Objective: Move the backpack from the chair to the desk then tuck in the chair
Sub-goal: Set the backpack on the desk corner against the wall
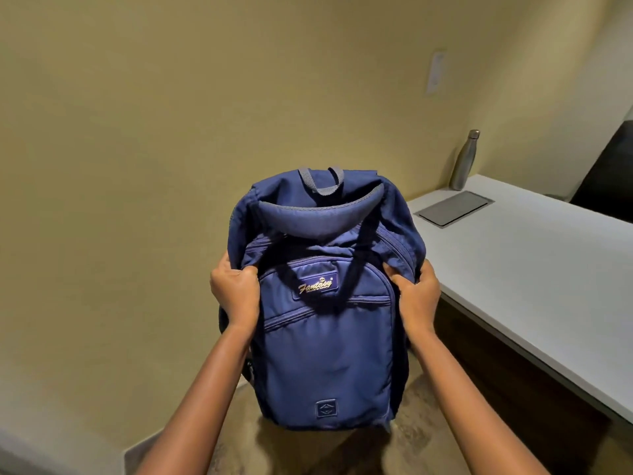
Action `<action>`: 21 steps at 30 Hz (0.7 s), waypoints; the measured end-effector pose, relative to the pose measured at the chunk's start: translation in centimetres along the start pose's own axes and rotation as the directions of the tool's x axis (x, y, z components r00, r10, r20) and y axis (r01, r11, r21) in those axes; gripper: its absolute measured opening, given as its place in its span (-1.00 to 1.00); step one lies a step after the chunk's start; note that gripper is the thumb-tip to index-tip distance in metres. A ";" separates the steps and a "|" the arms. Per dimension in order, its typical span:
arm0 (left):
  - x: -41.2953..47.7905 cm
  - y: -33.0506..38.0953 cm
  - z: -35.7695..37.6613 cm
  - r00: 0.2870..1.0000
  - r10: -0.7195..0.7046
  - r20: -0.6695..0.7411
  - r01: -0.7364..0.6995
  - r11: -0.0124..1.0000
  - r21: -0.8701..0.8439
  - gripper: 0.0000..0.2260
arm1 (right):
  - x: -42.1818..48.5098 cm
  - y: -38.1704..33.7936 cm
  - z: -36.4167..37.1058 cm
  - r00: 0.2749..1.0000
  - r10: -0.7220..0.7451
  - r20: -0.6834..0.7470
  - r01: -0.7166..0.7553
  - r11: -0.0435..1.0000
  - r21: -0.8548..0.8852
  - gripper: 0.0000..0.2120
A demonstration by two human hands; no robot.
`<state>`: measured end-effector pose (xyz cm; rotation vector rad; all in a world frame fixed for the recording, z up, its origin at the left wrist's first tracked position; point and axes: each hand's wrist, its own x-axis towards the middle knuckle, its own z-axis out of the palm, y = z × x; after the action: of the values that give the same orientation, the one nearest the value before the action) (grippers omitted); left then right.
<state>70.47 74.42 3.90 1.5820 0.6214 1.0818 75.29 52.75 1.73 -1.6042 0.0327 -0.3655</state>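
A navy blue backpack (327, 323) with a gold logo on its front pocket hangs upright in the air in front of me. My left hand (234, 291) grips its left side and my right hand (416, 293) grips its right side, both closed on the fabric near the top of the front pocket. The white desk (534, 269) runs along the right, with its near corner just behind the backpack's right shoulder. The chair is not in view.
A steel water bottle (464, 161) stands at the desk's far end by the wall. A grey flap panel (454, 209) is set into the desktop. A dark object (606, 173) sits at the far right. Carpet lies below, a yellow wall ahead.
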 end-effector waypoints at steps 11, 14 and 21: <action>7.8 2.2 15.6 0.986 0.092 0.142 -0.087 0.995 -0.042 -0.80 | 15.8 -0.2 1.9 0.981 -0.106 -0.161 0.110 0.994 0.014 -0.71; 9.2 3.4 20.2 0.984 0.103 0.147 -0.093 0.993 -0.071 -0.84 | 20.8 -1.0 2.0 0.973 -0.140 -0.186 0.146 0.989 0.021 -0.69; 11.4 5.9 31.2 0.987 0.090 0.136 -0.068 0.986 -0.155 -0.89 | 33.8 -2.4 1.4 0.967 -0.214 -0.140 0.216 0.976 0.001 -0.75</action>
<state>102.27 67.43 12.63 1.5472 0.3751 1.0390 107.18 46.07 11.22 -1.5682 -0.0383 -0.6444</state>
